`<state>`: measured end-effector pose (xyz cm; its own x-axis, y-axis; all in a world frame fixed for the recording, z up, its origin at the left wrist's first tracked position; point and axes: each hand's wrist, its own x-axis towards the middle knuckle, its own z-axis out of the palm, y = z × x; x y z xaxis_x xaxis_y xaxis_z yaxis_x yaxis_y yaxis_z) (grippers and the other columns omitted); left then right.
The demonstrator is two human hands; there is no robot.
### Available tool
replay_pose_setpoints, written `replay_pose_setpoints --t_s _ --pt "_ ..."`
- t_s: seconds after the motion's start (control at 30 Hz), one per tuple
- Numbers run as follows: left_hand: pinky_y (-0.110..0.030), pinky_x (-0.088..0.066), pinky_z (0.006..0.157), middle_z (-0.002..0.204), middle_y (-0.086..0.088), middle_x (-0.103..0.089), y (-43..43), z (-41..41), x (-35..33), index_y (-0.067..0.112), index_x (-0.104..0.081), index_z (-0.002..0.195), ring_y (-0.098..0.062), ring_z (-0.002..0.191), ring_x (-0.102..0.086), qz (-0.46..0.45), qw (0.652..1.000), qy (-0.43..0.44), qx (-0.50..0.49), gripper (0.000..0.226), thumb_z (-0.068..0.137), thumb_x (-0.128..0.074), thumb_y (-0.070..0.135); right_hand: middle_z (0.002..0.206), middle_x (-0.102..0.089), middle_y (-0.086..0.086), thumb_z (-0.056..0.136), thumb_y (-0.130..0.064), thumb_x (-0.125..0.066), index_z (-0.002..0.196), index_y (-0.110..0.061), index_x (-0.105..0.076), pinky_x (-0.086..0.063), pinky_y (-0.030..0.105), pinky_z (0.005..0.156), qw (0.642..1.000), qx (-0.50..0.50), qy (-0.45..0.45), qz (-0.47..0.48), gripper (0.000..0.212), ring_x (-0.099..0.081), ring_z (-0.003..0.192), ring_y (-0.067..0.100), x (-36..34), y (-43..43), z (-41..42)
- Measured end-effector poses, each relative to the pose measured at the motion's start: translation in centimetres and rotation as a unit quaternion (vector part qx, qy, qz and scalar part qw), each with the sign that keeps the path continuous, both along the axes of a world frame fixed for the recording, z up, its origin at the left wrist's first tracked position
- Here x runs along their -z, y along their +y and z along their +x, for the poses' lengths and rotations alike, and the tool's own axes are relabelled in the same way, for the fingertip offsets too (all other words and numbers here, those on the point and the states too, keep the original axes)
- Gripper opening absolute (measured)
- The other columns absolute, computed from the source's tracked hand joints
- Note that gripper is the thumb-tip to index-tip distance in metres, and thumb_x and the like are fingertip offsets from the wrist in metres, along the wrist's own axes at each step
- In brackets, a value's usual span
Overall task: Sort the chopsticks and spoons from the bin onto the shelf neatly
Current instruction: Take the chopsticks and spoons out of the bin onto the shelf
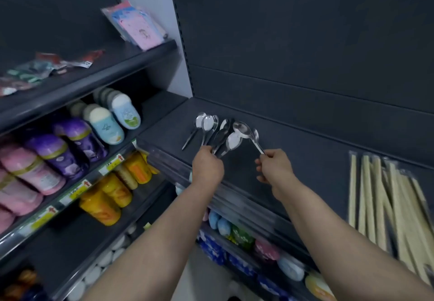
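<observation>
Several shiny metal spoons (206, 123) lie fanned on the dark grey shelf (305, 150), bowls pointing to the back. My left hand (207, 165) grips a bunch of spoon handles at the shelf's front. My right hand (274, 168) pinches the handle end of a spoon (246, 132) whose bowl overlaps the bunch. Packs of pale wooden chopsticks (385, 204) in clear sleeves lie side by side at the right end of the same shelf. The bin is out of view.
To the left, neighbouring shelves hold pink, purple, white and orange bottles (58, 152) and flat packets (138, 25). Below the spoon shelf sit colourful packs (242, 237). The shelf's back panel (305, 42) rises dark behind.
</observation>
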<state>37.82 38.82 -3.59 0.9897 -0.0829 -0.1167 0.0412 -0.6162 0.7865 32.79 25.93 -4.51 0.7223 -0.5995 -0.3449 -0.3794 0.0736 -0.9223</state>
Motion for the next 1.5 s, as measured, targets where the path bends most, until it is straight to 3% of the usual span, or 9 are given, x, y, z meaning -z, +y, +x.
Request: replay_pose_setpoints --t_s 0.13,0.23,0.33,0.53,0.63,0.77,0.93,1.1,1.5 --pt "-0.034 -0.043 0.086 0.117 -0.019 -0.06 -1.0 5.1 0.5 0.001 -0.053 0.127 -0.035 0.112 -0.056 0.023 1.0 -0.001 0.003 0.036 0.094 -0.039 -0.001 0.081 -0.056 -0.001 0.1 -0.009 -0.038 0.106 -0.011 -0.057 -0.045 0.023 0.051 0.999 0.032 -0.001 0.033 0.02 -0.048 0.061 0.008 1.2 -0.5 5.0" --pt "-0.032 -0.04 0.072 0.096 -0.013 -0.059 -1.7 8.1 1.1 0.0 -0.056 0.115 -0.034 0.1 -0.059 0.038 0.999 -0.003 0.026 0.028 0.093 -0.039 0.0 0.081 -0.056 -0.001 0.1 -0.01 -0.037 0.11 -0.009 -0.057 -0.044 0.022 0.048 0.998 0.044 0.011 0.041 0.022 -0.048 0.061 0.007 2.1 -0.7 7.8" --pt "-0.03 -0.04 0.078 0.111 -0.015 -0.06 -2.3 10.1 1.8 0.001 -0.051 0.126 -0.033 0.107 -0.056 0.057 0.997 0.007 0.042 0.033 0.094 -0.04 -0.001 0.081 -0.059 0.002 0.099 -0.012 -0.038 0.098 -0.009 -0.059 -0.043 0.023 0.046 0.998 0.042 0.033 0.032 0.021 -0.05 0.059 0.008 3.3 -0.9 9.6" --pt "-0.038 -0.048 0.081 0.114 -0.018 -0.064 -2.2 11.9 3.3 0.003 -0.049 0.123 -0.035 0.106 -0.06 0.191 0.974 0.002 0.122 0.03 0.095 -0.049 0.014 0.074 -0.073 -0.002 0.096 -0.032 -0.045 0.092 -0.019 -0.055 -0.054 0.029 0.063 0.988 -0.08 0.105 -0.077 0.017 -0.069 0.063 0.01 4.1 -1.2 10.7" --pt "-0.036 -0.045 0.071 0.11 -0.013 -0.064 -2.0 12.6 3.0 0.007 -0.052 0.115 -0.032 0.101 -0.06 0.235 0.962 -0.025 0.135 0.025 0.093 -0.052 0.018 0.072 -0.073 -0.009 0.093 -0.049 -0.042 0.087 -0.025 -0.055 -0.054 0.033 0.081 0.945 -0.168 0.2 -0.198 0.028 -0.07 0.075 0.009 3.3 -1.5 10.9" --pt "-0.038 -0.045 0.081 0.125 -0.011 -0.053 -1.3 13.4 2.9 0.01 -0.055 0.123 -0.029 0.115 -0.051 0.264 0.952 -0.042 0.149 0.034 0.09 -0.055 0.018 0.096 -0.065 -0.003 0.091 -0.064 -0.036 0.096 -0.026 -0.063 -0.042 0.029 0.074 0.855 -0.198 0.288 -0.382 0.047 -0.062 0.098 0.023 1.8 -0.8 10.5" --pt "-0.035 -0.042 0.078 0.121 -0.008 -0.056 -0.9 13.3 1.9 0.017 -0.064 0.117 -0.029 0.115 -0.046 0.226 0.95 -0.117 0.182 0.033 0.089 -0.049 0.007 0.108 -0.065 0.002 0.094 -0.052 -0.041 0.105 -0.023 -0.063 -0.039 0.028 0.071 0.813 -0.198 0.303 -0.457 0.039 -0.06 0.102 0.026 0.5 -0.1 9.2" --pt "-0.035 -0.047 0.086 0.114 -0.003 -0.063 -3.3 11.5 1.0 0.02 -0.067 0.113 -0.024 0.113 -0.052 0.13 0.928 -0.211 0.277 0.035 0.089 -0.048 0.004 0.112 -0.063 0.002 0.092 -0.049 -0.05 0.111 -0.023 -0.061 -0.04 0.029 0.072 0.808 -0.175 0.314 -0.467 0.033 -0.057 0.106 0.025 0.2 -0.5 5.7" --pt "-0.028 -0.049 0.083 0.114 0.007 -0.066 -13.9 0.5 1.0 0.025 -0.065 0.114 -0.016 0.109 -0.058 0.129 0.845 -0.153 0.496 0.026 0.094 -0.05 0.014 0.101 -0.068 0.001 0.09 -0.022 -0.049 0.101 -0.028 -0.068 -0.04 0.028 0.068 0.799 0.042 0.355 -0.484 0.022 -0.063 0.096 0.027 -0.1 -7.7 -8.4"
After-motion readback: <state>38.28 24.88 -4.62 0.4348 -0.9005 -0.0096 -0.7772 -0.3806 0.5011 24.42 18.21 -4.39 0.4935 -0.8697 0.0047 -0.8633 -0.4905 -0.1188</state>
